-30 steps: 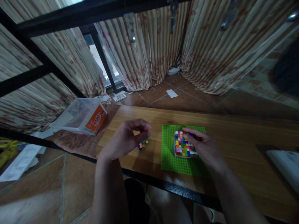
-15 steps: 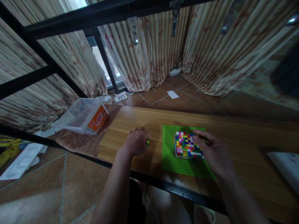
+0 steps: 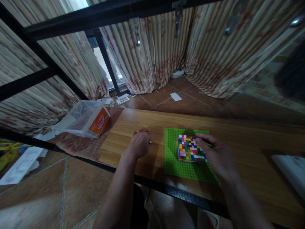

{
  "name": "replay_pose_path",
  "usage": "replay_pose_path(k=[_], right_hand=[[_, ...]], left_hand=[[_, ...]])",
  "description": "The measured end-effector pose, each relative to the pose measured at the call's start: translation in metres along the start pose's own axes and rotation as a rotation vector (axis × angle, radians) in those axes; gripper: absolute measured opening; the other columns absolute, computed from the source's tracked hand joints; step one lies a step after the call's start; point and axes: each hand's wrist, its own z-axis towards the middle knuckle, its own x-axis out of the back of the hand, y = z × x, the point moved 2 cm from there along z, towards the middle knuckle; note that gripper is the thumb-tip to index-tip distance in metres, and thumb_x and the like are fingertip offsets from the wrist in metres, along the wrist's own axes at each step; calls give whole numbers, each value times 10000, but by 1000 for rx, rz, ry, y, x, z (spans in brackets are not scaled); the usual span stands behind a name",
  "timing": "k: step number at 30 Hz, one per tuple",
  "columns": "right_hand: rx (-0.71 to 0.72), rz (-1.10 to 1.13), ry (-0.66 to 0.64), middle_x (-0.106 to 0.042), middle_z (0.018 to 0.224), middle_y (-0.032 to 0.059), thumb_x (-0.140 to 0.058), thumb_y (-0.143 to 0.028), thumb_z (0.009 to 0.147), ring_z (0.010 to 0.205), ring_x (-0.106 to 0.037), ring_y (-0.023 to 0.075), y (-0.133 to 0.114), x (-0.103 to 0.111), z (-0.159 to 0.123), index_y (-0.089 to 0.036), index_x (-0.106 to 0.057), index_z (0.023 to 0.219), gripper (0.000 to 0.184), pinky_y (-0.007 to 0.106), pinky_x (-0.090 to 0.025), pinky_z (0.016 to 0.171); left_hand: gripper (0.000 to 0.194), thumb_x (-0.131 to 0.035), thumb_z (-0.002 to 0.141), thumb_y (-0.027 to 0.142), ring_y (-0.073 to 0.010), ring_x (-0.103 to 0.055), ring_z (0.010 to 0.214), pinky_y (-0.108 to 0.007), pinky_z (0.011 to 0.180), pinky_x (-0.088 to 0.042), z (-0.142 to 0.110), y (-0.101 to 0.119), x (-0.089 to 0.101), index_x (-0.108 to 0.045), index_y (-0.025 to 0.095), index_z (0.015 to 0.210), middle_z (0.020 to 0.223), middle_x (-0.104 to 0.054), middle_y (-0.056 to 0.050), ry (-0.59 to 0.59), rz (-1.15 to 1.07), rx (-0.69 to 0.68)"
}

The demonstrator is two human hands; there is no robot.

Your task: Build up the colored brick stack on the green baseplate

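On a green studded baseplate sits a low rectangular block of building bricks, its top a mosaic of many colours. My right hand grips the right side of this block, thumb and forefinger at its far right corner. Left of the baseplate, my left hand is low over the wooden tabletop, palm down with curled fingers. A few small toy bricks, green and yellow, show at its fingertips; the hand hides part of them.
A clear plastic box with an orange label lies tilted at the table's left end. At the right edge is a pale flat object. Black metal bars cross above, before striped curtains. Paper lies on the tiled floor.
My left hand has shifted only slightly, and the small bricks at its fingertips now sit a little higher and look turned. My right hand stays at the block.
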Motion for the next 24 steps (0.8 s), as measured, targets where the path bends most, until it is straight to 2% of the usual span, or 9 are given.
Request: replay_pose_path(k=[6,11,16,19,22,24], right_hand=[[-37,2,-15,-775,1003,72,-699,-504,731,811,-708,247,0,-2,-1,-231,-783,1002,394,380,-545,700],[-32,-1,-25,-775,980,66,-701,-502,742,825,-707,240,1,-1,0,-223,-782,1006,392,382,-541,746],[-9,28,-15,-774,943,67,-697,-482,767,802,-701,231,4,-2,2,-214,-778,1012,372,392,-536,769],[80,44,38,-766,969,75,-673,-452,811,850,-698,239,2,-1,1,-214,-771,990,314,403,-536,799],[286,20,108,-741,1008,65,-631,-409,875,954,-679,232,-8,-1,-5,-230,-754,977,240,402,-520,878],[428,15,92,-722,1026,53,-612,-371,909,981,-667,212,-18,-3,-12,-247,-740,998,199,382,-513,897]], left_hand=[[181,-644,764,134,-265,-651,922,-360,858,-485,4,0,-3,-723,176,921,952,-715,-97,28,-34,-8],[177,-540,839,96,-207,-641,784,-300,773,-491,9,3,-3,-699,152,784,812,-676,-74,25,-105,-37],[267,-459,878,71,-219,-668,872,-317,848,-497,14,0,-1,-718,131,854,883,-710,-105,129,-190,-17],[238,-493,865,83,-210,-679,882,-314,854,-507,16,-1,0,-719,138,912,920,-729,-90,211,-422,-11],[143,-590,843,146,-188,-684,857,-288,820,-521,16,9,1,-708,153,925,899,-736,-57,235,-806,-79],[110,-667,820,200,-173,-683,846,-271,805,-527,14,23,2,-704,165,918,886,-737,-41,214,-1056,-138]])
